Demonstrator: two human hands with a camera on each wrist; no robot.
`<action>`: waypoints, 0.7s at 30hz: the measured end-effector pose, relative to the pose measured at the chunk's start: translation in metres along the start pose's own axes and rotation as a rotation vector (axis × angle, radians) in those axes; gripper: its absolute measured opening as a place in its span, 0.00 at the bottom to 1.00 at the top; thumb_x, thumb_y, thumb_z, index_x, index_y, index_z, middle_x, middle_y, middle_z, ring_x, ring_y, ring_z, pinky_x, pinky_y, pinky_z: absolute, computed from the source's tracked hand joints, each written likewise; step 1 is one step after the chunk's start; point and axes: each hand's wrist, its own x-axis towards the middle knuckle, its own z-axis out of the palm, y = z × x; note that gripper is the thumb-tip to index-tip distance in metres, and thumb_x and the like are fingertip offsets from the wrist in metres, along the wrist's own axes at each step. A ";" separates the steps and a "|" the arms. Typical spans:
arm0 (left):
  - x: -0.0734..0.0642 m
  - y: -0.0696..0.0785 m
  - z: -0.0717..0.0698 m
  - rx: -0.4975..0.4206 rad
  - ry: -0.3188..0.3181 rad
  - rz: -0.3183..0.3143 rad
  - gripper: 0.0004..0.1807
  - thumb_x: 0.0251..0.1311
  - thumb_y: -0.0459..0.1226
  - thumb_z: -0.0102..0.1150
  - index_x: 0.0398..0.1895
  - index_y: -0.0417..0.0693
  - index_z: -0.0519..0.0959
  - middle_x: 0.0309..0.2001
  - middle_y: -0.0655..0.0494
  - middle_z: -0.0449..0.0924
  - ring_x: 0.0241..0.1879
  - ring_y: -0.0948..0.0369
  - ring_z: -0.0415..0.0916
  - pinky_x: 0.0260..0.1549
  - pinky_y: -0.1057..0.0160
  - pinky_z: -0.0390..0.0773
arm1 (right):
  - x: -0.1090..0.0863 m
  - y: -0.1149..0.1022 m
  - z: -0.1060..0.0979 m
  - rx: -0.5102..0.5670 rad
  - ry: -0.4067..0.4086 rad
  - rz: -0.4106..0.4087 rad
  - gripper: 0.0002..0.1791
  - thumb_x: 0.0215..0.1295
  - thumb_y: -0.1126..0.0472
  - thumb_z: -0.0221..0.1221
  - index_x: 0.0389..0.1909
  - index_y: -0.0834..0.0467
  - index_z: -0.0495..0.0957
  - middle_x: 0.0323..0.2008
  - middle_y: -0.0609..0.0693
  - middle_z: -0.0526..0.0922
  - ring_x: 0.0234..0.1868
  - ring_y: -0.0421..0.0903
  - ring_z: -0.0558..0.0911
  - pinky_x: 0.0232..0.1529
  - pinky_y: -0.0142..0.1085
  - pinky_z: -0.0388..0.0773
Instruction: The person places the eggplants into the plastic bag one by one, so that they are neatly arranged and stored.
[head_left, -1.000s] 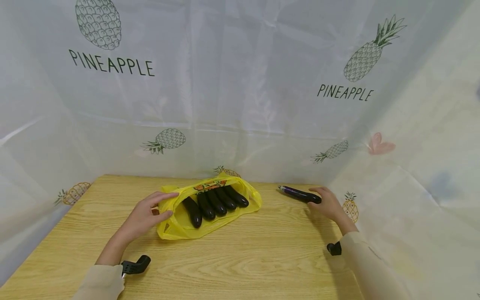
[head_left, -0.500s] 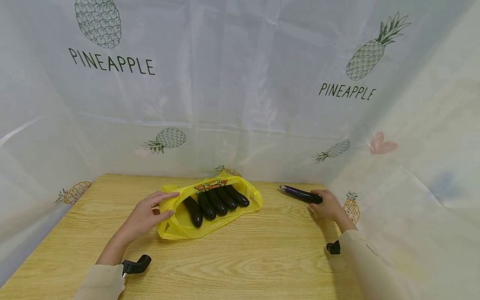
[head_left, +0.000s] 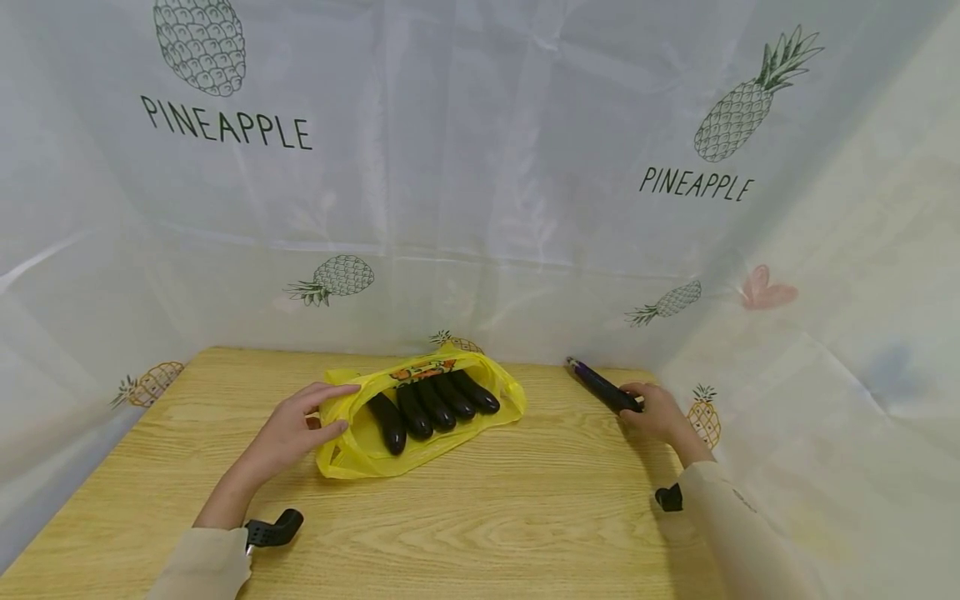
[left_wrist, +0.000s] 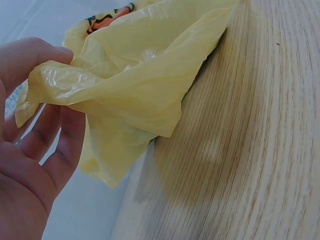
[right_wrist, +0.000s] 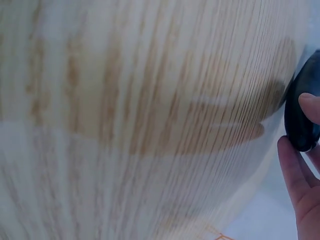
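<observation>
A yellow plastic bag [head_left: 360, 463] lies on its side with its mouth toward me. Several dark eggplants [head_left: 414, 410] rest side by side inside it. At the bag's left edge, my left hand [head_left: 288, 433] holds the plastic between thumb and fingers, seen closer as the gathered bag [left_wrist: 115, 95] in the left wrist view. Off to the right, my right hand [head_left: 656, 415] grips the near end of a single eggplant [head_left: 596, 385], whose stem end points away toward the back. The right wrist view catches only part of this eggplant [right_wrist: 300, 120], with fingers around its rounded end.
All of this is on a wood-grain table [head_left: 465, 517]. A pale curtain [head_left: 465, 167] printed with pineapples hangs behind the table's back edge and along both sides. A black wrist-mounted piece [head_left: 273, 529] projects below the left hand.
The eggplant in my right hand has swung so that its stem end points farther back and right. My left hand and the bag stay nearly still.
</observation>
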 end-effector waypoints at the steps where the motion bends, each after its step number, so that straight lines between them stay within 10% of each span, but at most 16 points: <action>1: 0.000 0.000 0.000 0.002 -0.001 -0.001 0.30 0.69 0.33 0.70 0.74 0.55 0.78 0.60 0.52 0.80 0.40 0.60 0.70 0.31 0.66 0.74 | 0.000 0.000 0.000 -0.005 0.000 0.002 0.28 0.72 0.64 0.67 0.69 0.69 0.75 0.58 0.73 0.80 0.57 0.73 0.78 0.55 0.67 0.76; 21: 0.000 0.000 0.000 0.000 0.003 0.005 0.30 0.68 0.32 0.70 0.74 0.54 0.78 0.58 0.53 0.80 0.39 0.61 0.70 0.32 0.66 0.75 | -0.003 -0.018 0.002 -0.004 -0.040 -0.022 0.26 0.73 0.60 0.67 0.66 0.71 0.78 0.54 0.72 0.83 0.27 0.52 0.84 0.36 0.50 0.83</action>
